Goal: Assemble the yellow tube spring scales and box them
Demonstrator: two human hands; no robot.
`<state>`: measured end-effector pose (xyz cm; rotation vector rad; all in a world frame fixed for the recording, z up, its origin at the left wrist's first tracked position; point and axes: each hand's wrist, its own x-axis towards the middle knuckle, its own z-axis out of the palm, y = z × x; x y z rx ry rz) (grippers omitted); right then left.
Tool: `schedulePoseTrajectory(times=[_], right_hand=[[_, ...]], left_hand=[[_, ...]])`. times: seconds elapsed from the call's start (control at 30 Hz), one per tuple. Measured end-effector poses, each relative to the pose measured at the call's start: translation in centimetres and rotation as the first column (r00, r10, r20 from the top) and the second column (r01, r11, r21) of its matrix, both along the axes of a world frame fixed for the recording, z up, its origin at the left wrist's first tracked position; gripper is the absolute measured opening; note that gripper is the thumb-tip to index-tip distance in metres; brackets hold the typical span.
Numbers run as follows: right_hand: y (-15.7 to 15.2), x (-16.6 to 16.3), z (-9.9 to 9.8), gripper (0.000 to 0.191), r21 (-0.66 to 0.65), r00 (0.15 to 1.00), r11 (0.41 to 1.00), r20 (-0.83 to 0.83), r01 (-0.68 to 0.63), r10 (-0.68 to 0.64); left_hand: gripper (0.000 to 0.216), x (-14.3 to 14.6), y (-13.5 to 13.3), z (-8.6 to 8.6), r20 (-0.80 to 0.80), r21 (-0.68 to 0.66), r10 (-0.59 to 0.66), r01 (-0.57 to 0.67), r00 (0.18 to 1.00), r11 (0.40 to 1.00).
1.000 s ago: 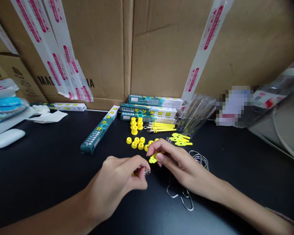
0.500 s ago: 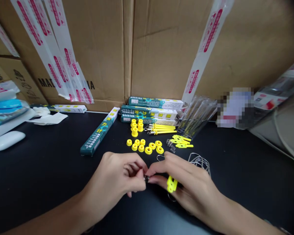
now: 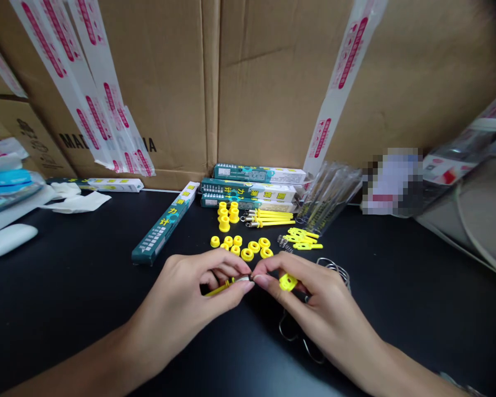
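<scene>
My left hand (image 3: pixel 192 295) is closed on a thin yellow rod (image 3: pixel 218 289) with a silvery spring end (image 3: pixel 243 278) between thumb and index finger. Meeting it at the fingertips, my right hand (image 3: pixel 314 295) pinches a small dark end. A yellow plastic tab (image 3: pixel 288 282) with holes is tucked among the right fingers. Wire hooks (image 3: pixel 288 333) show below the right palm, and more bent wire (image 3: pixel 334 267) lies behind that hand. Just beyond the hands are yellow plastic caps (image 3: pixel 247 254), small loose springs (image 3: pixel 284 243) and yellow tabs (image 3: pixel 308 246).
Yellow rods with springs (image 3: pixel 275 223) lie near stacked boxes (image 3: pixel 248 189) and clear tubes (image 3: pixel 334 193). Another long box (image 3: pixel 165 223) lies at left, near tissue (image 3: pixel 80 202) and a white mouse-like object (image 3: pixel 10 241). Large cartons (image 3: pixel 169 82) wall off the back; a clear jar (image 3: pixel 458 165) stands right.
My hands have risen slightly and straightened towards each other. The yellow rod and its spring end now show in my left hand. More hook wire shows below my right hand.
</scene>
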<state>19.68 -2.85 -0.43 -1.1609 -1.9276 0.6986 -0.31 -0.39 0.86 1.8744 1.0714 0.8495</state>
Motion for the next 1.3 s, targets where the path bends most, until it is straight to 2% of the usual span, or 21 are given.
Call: schedulePoseTrajectory(times=[0.17,0.3,0.5,0.63,0.83,1.03,1.1,1.17,1.3], right_hand=[[0.0,-0.1,0.1,0.007,-0.022,0.999,0.999,-0.01,0.035,-0.035],[0.0,-0.2,0.2,0.013,-0.178,0.997,0.984,-0.072,0.018,-0.031],[-0.2,-0.4,0.5,0.02,-0.402,0.973,0.913,-0.23,-0.071,-0.026],[-0.1,-0.5,0.7,0.026,-0.506,0.962,0.856,-0.27,-0.108,-0.038],[0.1,-0.5,1.1,0.028,-0.512,0.957,0.847,-0.289,-0.142,-0.015],[0.0,-0.6,1.1,0.021,-0.536,0.927,0.83,-0.369,-0.154,-0.066],[-0.1,-0.6,1.0,0.022,-0.545,0.926,0.827,-0.367,-0.137,-0.089],[-0.1,-0.6,1.0,0.026,-0.556,0.931,0.824,-0.348,-0.109,-0.111],[-0.3,-0.6,0.9,0.037,-0.617,0.927,0.784,-0.331,-0.072,-0.176]], left_hand=[[0.009,0.1,-0.1,-0.3,0.024,0.02,-0.018,0.018,1.0,1.0],[0.013,0.2,-0.1,-0.4,0.037,-0.002,-0.03,0.03,0.999,1.0],[0.008,0.2,-0.2,-0.2,-0.053,0.013,-0.047,0.048,0.997,0.999],[0.011,0.3,-0.3,-0.4,-0.124,0.001,-0.052,0.052,0.991,0.999],[0.011,0.1,-0.1,-0.3,-0.137,-0.02,-0.067,0.065,0.988,0.998],[0.007,0.1,0.1,-0.3,-0.051,-0.018,-0.036,0.035,0.998,0.999],[0.006,0.2,-0.1,-0.2,-0.053,0.042,-0.006,0.008,0.999,0.999],[0.004,0.3,-0.3,-0.1,-0.094,0.166,0.011,0.005,0.996,0.986],[0.012,0.0,-0.9,0.0,-0.181,0.423,0.076,0.008,0.98,0.906]])
